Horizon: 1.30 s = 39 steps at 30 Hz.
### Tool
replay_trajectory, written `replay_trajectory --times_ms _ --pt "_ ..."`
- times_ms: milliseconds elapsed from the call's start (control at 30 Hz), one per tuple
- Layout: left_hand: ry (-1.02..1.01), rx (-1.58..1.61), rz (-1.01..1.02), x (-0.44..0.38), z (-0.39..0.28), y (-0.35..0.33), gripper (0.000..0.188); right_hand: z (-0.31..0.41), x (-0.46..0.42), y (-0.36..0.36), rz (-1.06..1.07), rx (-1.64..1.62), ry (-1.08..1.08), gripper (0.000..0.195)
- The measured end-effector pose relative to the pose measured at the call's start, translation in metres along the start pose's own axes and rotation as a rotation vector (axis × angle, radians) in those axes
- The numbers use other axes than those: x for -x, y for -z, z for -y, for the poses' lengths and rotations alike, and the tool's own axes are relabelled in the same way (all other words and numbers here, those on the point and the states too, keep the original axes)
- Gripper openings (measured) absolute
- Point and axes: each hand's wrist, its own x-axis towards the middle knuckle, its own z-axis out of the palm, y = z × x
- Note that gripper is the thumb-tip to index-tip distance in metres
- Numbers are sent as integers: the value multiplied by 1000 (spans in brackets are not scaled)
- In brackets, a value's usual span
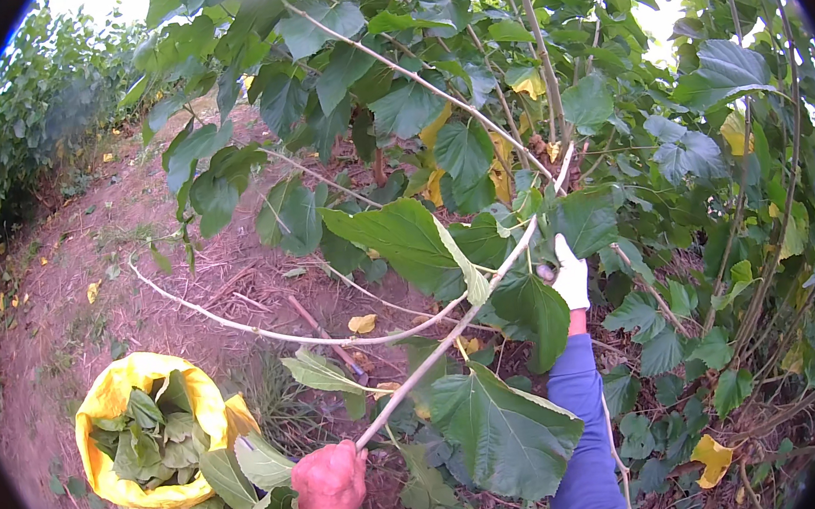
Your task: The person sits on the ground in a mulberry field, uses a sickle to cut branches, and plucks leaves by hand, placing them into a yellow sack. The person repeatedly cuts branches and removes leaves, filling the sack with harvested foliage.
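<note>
My left hand (330, 481), bare, is closed around the lower end of a pale leafy branch (419, 373) that slants up to the right. Large green leaves (508, 425) hang from the branch, and a thinner side shoot (298, 339) curves off to the left. More large leaves lie beside my left wrist. My right hand (569, 276), in a white glove, reaches up among the leaves near the upper part of the branch. Leaves partly cover its fingers, so whether it grips anything cannot be seen. At the lower left stands a yellow sack (93, 461) with its mouth open and green leaves (157, 440) inside.
A leafy shrub with several upright stems (542, 43) fills the top and right. Long bare twigs cross in front of me. Reddish soil (123, 282) with dry stalks and fallen yellow leaves lies to the left. Another green row (34, 121) stands at the upper left.
</note>
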Motion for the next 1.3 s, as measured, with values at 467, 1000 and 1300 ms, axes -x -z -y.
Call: replay_trajectory --times_ms 467,1000,1300 --pt "15 34 22 1 -15 4 21 -78 -39 13 246 188 260 23" --pt "-45 -51 0 -7 5 8 19 0 -8 -4 229 288 174 32" --pt "-40 -80 -39 -15 8 9 20 34 30 -19 161 386 233 37"
